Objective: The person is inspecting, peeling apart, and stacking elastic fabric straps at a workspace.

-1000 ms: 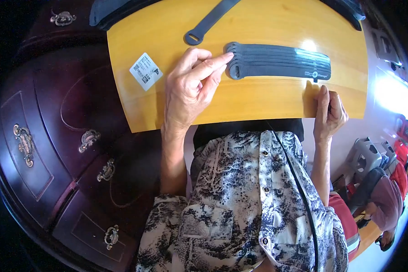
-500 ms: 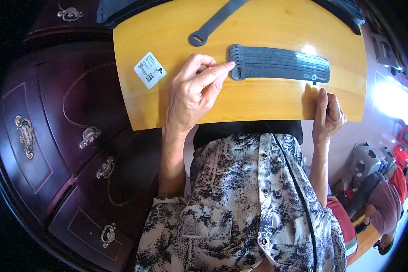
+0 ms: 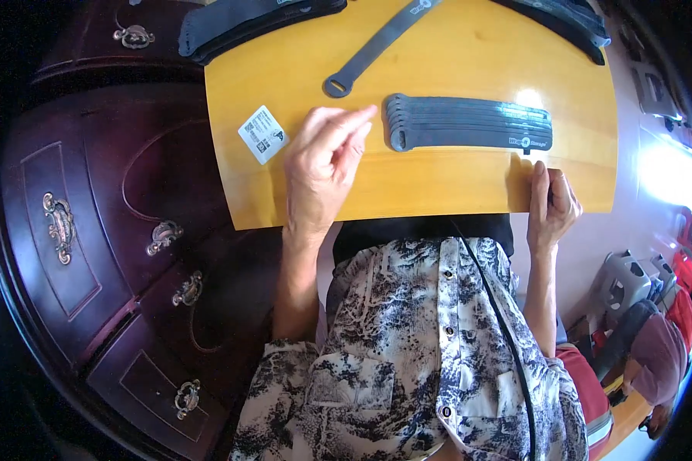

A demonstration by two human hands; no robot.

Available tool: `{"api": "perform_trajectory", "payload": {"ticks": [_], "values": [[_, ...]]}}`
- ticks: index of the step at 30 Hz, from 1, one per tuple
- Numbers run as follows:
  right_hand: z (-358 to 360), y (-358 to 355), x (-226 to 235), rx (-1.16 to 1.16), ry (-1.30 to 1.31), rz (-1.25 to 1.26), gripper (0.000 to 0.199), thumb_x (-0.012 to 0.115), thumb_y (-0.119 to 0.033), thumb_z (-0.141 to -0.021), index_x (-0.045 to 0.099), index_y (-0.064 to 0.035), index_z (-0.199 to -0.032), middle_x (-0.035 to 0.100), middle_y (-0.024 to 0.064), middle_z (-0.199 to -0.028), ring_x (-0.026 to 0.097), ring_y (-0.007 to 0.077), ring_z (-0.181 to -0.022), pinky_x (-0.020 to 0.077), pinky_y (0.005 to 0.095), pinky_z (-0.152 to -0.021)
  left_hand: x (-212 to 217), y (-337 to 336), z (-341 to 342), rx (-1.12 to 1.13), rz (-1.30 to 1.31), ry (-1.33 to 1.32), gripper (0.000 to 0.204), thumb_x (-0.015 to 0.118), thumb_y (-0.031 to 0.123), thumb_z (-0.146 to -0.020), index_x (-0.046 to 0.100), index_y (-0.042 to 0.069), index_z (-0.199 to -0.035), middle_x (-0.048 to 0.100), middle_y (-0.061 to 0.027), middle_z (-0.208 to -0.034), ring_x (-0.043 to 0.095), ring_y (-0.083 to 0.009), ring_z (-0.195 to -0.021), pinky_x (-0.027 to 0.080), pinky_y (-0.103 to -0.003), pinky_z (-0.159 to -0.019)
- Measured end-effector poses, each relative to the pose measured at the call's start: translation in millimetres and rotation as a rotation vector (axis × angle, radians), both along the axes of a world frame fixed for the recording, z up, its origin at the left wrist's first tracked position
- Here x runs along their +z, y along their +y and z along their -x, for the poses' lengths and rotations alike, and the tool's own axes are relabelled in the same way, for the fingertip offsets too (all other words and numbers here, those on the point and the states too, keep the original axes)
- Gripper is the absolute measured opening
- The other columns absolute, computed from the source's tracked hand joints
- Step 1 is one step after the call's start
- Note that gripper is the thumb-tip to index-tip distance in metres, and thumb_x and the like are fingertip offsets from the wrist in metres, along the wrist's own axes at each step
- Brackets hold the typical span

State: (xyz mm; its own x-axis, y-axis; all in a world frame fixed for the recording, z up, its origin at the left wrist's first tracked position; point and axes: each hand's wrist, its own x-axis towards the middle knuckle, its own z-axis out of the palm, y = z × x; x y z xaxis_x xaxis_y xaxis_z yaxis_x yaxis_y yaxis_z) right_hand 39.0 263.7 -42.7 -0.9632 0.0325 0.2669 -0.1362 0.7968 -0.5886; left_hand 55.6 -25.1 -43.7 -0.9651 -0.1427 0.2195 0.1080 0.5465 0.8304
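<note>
Several dark grey straps (image 3: 469, 123) lie overlapped in a fanned stack on the yellow tabletop, their slotted, rounded ends at the left. Just left of those ends, my left hand (image 3: 321, 169) hovers with index finger and thumb drawn together; nothing shows between them. My right hand (image 3: 552, 203) is closed in a pinch below the stack's right end, close to a small black tab (image 3: 526, 152) at the lowest strap's edge. Whatever its fingertips hold is too small to make out. A single grey strap (image 3: 377, 50) lies slantwise beyond the stack.
A white printed label (image 3: 261, 134) lies at the table's left. Dark strap bundles (image 3: 261, 27) rest at the far left edge, and another bundle (image 3: 557, 29) at the far right. Dark wooden drawers (image 3: 61, 230) stand on the left. Grey stools (image 3: 623, 280) and a seated person (image 3: 657, 357) are at right.
My left fingertips have come away from the slotted ends of the strap stack, moving slightly left. My right hand stays by the stack's right end. The whole view has shifted a little.
</note>
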Motion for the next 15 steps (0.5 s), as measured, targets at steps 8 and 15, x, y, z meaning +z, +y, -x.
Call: {"api": "perform_trajectory", "payload": {"ticks": [8,15], "values": [[-2,1,10,0.009,-0.109,0.141,0.023,0.063,-0.011,-0.087,0.058,0.0011,-0.068,0.052,0.0052,-0.056,0.043,0.0073,-0.049,0.0364,0.0249,-0.047,-5,-11,24,0.227,0.311,0.004,0.036,0.075,0.008,-0.072,0.058,0.001,-0.103,0.054,-0.0115,-0.094,0.055,-0.0262,-0.084,0.045,-0.037,-0.076],[8,-37,54,0.181,-0.224,0.316,0.022,0.064,-0.010,-0.085,0.059,0.0022,-0.067,0.058,0.0063,-0.059,0.051,0.0096,-0.051,0.0402,0.0243,-0.048,0,-12,24,0.243,-0.424,-0.191,0.020,0.068,0.000,-0.079,0.057,0.000,-0.096,0.060,-0.0079,-0.091,0.059,-0.0128,-0.077,0.049,-0.024,-0.071]]}}
